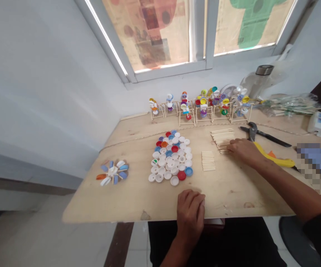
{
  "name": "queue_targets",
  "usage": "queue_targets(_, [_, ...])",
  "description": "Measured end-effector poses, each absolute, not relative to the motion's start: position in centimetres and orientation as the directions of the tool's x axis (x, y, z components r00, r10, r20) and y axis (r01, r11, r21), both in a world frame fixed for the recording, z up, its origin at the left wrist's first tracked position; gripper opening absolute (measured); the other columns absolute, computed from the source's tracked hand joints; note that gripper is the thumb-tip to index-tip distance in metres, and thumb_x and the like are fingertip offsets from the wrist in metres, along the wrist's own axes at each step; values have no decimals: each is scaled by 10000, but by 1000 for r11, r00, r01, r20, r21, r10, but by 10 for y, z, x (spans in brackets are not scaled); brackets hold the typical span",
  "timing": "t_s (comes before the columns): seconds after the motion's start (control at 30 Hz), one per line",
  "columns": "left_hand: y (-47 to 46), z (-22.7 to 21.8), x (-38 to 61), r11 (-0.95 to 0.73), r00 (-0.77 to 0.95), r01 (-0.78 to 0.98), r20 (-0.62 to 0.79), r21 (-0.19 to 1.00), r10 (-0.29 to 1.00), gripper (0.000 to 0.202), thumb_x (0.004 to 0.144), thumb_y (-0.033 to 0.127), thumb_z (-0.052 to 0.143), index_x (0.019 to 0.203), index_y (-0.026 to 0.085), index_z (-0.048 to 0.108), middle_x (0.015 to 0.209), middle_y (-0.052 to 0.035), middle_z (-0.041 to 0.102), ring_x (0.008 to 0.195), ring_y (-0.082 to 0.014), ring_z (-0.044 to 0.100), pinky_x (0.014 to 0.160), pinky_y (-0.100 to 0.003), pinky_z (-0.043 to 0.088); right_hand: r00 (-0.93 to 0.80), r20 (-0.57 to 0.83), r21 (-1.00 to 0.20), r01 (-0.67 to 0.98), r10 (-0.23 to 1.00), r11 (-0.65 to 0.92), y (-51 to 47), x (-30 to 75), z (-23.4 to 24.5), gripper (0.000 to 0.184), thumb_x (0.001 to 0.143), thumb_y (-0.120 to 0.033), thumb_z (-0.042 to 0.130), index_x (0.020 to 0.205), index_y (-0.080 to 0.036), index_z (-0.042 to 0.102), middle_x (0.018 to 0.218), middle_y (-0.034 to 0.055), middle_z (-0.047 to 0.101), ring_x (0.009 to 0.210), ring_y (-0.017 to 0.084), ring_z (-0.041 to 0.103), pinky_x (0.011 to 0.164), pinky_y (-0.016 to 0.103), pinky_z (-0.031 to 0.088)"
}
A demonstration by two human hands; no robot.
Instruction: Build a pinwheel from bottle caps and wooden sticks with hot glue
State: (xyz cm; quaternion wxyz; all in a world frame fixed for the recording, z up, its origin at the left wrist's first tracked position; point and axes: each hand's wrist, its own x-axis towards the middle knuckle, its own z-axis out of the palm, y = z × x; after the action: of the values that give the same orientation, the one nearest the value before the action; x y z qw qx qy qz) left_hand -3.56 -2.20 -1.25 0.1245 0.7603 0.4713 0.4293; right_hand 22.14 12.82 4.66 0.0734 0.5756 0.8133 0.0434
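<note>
Near the table's front edge rests my left hand (190, 207), its fingers curled together; nothing shows in it. My right hand (241, 150) reaches to a row of long thin wooden sticks (222, 137) and pinches at the right ends of the lower ones; its fingertips are partly hidden. A bundle of shorter wooden sticks (208, 161) lies between my hands. Left of these, many bottle caps (171, 161), mostly white with some red, blue and orange, lie hollow side up in a patch. A wheel of caps on sticks (112, 172) lies flat farther left.
Several small stick frames with cap wheels (203, 107) stand along the back wall. Pliers (252, 131) and a yellow-handled tool (277, 157) lie right of my right hand. Behind are a clear bottle (262, 81), a plastic bag of sticks (291, 104) and a white power socket (320, 124).
</note>
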Motion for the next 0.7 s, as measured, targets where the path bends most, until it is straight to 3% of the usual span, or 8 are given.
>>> queue_targets(0.2, [-22, -15, -34, -548, 154, 610, 593, 572, 790, 198, 827, 60, 509, 916, 173, 647, 845, -70, 686, 867, -212, 586, 789, -381, 487, -333, -8, 130, 935, 943, 331, 120, 222, 58, 183, 831, -113, 521, 723, -152, 664, 803, 88, 674, 787, 187, 599, 619, 276, 316])
queue_targets(0.33, [-23, -13, -34, -530, 153, 602, 565, 598, 811, 200, 826, 65, 509, 919, 176, 648, 838, -71, 685, 871, -218, 590, 793, -392, 490, -258, 89, 59, 966, 962, 253, 97, 216, 61, 270, 905, -229, 441, 806, -172, 685, 871, 88, 684, 795, 193, 607, 603, 266, 338])
queue_targets(0.37, [-23, -11, -34, -519, 150, 589, 547, 620, 824, 200, 828, 67, 506, 917, 176, 649, 837, -72, 685, 868, -217, 591, 793, -392, 490, -242, 105, -32, 969, 965, 246, 87, 212, 60, 288, 914, -274, 433, 819, -183, 689, 874, 76, 686, 772, 181, 606, 604, 260, 353])
queue_targets(0.43, [-24, -4, -32, -478, 128, 540, 493, 693, 860, 199, 837, 81, 500, 926, 176, 651, 853, -77, 685, 867, -215, 598, 797, -388, 489, -214, 105, -398, 886, 971, 238, 65, 198, 56, 312, 900, -373, 458, 798, -196, 694, 830, 45, 686, 699, 152, 592, 612, 249, 391])
queue_targets(0.5, [-25, 4, -27, -391, 100, 446, 389, 805, 916, 197, 847, 115, 504, 966, 170, 651, 896, -86, 689, 872, -210, 611, 802, -375, 489, -218, 20, -752, 640, 976, 158, 41, 180, 50, 348, 851, -463, 514, 717, -189, 681, 731, 29, 667, 660, 148, 579, 592, 239, 415])
queue_targets(0.53, [-25, 9, -24, -322, 94, 385, 310, 865, 946, 200, 849, 138, 513, 992, 164, 650, 921, -91, 693, 874, -208, 619, 799, -362, 490, -201, -48, -862, 504, 979, 61, 30, 170, 46, 336, 814, -485, 562, 718, -188, 686, 716, 23, 666, 662, 150, 582, 595, 238, 427])
queue_targets(0.6, [-23, 18, -17, -140, 115, 249, 114, 958, 987, 191, 842, 190, 546, 990, 161, 663, 908, -81, 704, 817, -191, 629, 764, -325, 491, -124, -175, -961, 240, 977, -141, 11, 151, 40, 304, 728, -484, 662, 734, -182, 701, 718, 20, 676, 679, 158, 591, 623, 244, 449])
queue_targets(0.7, [-18, 26, -8, 98, 158, 72, -108, 993, 981, 167, 825, 258, 580, 884, 144, 687, 786, -58, 703, 713, -167, 614, 690, -279, 476, 24, -297, -954, -45, 955, -296, -3, 131, 32, 289, 603, -420, 776, 742, -173, 720, 702, 13, 679, 662, 146, 582, 633, 242, 455])
